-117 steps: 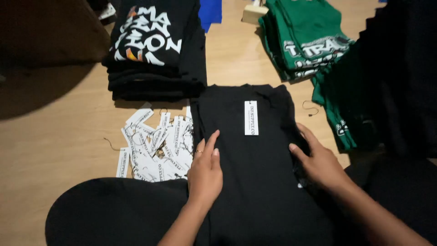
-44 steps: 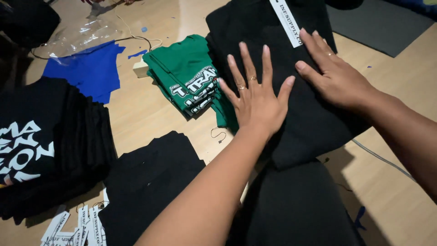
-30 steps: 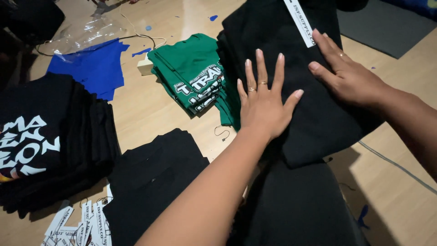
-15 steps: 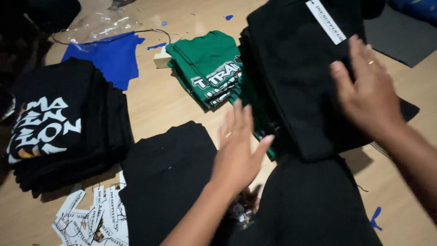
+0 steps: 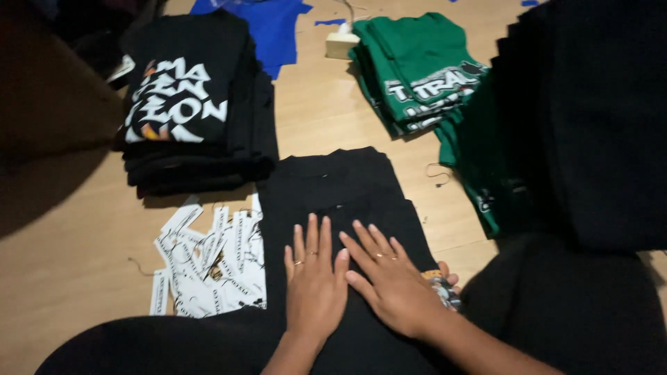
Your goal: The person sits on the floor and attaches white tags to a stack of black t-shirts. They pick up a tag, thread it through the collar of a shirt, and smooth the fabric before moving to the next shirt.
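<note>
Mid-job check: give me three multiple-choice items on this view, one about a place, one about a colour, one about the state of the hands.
1. Where is the pile of white paper tags?
A. left of the left hand
B. on the green shirts
C. under the blue cloth

2. What colour is the folded garment under both hands?
A. green
B. black
C. blue

3. How are the left hand and right hand?
A. clenched around a tag
B. lifted off the garment
C. flat, fingers spread

Answers: 1 A, the tags lie on the wooden floor beside that hand; 2 B, it is dark throughout; 3 C, both palms press down open.
</note>
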